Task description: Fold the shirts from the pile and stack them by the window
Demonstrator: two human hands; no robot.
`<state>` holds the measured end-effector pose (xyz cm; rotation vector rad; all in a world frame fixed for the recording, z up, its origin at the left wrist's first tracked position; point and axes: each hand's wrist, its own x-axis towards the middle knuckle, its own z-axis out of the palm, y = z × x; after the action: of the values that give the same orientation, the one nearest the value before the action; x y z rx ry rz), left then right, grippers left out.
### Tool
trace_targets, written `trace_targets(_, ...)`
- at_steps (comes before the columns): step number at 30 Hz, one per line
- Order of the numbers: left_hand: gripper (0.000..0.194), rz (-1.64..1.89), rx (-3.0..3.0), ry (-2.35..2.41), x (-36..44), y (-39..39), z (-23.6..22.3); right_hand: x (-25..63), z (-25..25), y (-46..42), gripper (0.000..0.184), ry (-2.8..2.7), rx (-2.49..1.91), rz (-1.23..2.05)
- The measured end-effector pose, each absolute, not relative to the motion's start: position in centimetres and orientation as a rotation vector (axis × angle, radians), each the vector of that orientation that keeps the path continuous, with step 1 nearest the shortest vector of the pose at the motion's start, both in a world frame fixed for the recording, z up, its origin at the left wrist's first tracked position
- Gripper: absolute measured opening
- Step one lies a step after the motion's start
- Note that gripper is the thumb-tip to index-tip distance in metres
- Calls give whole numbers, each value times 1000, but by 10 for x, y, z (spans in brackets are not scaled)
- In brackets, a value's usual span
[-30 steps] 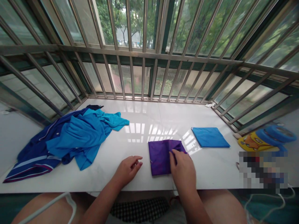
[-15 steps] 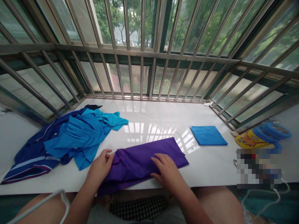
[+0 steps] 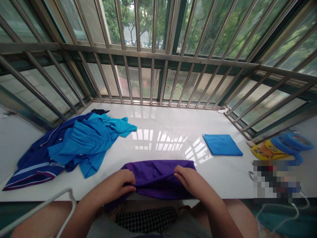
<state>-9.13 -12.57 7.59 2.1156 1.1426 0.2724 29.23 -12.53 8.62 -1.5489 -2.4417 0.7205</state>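
Your two hands, the left hand [image 3: 125, 183] and the right hand [image 3: 189, 177], both pinch one purple cloth [image 3: 156, 173] at the near edge of the one white table [image 3: 153, 132]. Some of it hangs over that edge. One folded blue cloth [image 3: 223, 144] lies flat to the right. One messy clothes pile [image 3: 81, 142] sits on the left, and one blue-and-yellow thing [image 3: 279, 147] is far right.
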Motion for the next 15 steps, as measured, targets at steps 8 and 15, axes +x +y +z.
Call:
trace_targets(8,27,631,2178,1957,-74,-62,133,278,126,-47,23,-2096,-1737,-107)
trace_targets(15,20,352,2317,1591,-30,-96,81,226,81,-98,26,-2422,-1468,83)
